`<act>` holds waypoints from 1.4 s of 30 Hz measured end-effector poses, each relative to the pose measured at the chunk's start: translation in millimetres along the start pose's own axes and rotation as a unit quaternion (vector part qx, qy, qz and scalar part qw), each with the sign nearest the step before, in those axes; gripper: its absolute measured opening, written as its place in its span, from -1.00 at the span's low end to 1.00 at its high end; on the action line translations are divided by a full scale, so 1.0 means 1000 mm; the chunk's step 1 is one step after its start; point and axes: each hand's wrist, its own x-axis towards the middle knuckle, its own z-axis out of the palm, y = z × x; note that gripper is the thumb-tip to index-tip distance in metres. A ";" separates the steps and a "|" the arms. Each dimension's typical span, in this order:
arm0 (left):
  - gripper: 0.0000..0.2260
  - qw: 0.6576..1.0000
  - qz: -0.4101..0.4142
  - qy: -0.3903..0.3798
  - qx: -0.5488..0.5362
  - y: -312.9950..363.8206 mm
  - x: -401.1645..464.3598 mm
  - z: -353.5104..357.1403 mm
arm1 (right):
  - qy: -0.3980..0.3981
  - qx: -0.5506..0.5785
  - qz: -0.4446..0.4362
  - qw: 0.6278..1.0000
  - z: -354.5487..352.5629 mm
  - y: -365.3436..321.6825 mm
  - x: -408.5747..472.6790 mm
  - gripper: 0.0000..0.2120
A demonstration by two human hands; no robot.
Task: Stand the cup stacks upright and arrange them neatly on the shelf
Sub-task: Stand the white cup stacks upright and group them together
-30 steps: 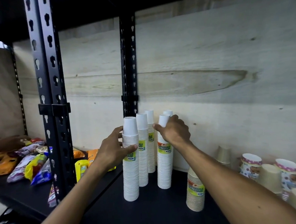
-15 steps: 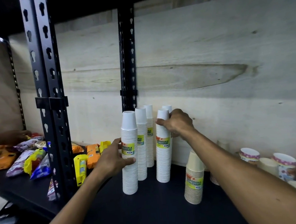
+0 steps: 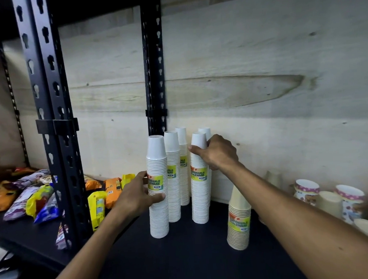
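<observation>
**Cup stacks on the dark shelf**

On a matte black shelf board (image 3: 187, 259), set in a rack of black slotted uprights (image 3: 50, 105) and backed by a pale plywood wall (image 3: 250, 69) with a long dark grain mark, five tall white cup stacks stand upright in a tight group. The nearest stack (image 3: 159, 217) is at the front left; two more rise behind it toward the rear upright (image 3: 153, 65). To their right stands a second front stack (image 3: 200, 203), with another just behind it, near the wall.

The left hand (image 3: 137, 197) wraps the nearest stack at its green label, thumb across the front and fingers round the left side. The right hand (image 3: 218, 154) grips the second front stack close to its top, fingers curled over the upper cups.

A shorter cream cup stack (image 3: 239, 227) stands upright farther right, apart from the white group and partly behind the right forearm. Beyond it, along the wall, sit patterned cups (image 3: 306, 190) and plain cream ones, blurred at the frame's edge. Left of the front upright, on the neighbouring shelf section, lie bright snack packets (image 3: 39, 199) in orange, yellow and blue. The light is dim, the shelf above in shadow.
</observation>
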 end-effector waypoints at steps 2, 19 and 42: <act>-0.33 1.000 -0.003 0.000 0.000 0.000 0.000 0.000 | -0.004 0.008 0.000 1.000 0.000 0.001 -0.001 -0.27; -0.41 1.000 -0.014 0.010 -0.008 -0.024 -0.004 0.008 | -0.070 -0.034 -0.148 0.986 -0.013 -0.062 0.040 -0.38; -0.44 1.000 -0.009 0.016 -0.014 -0.031 0.014 0.015 | -0.025 0.008 -0.181 0.983 0.001 -0.052 0.058 -0.57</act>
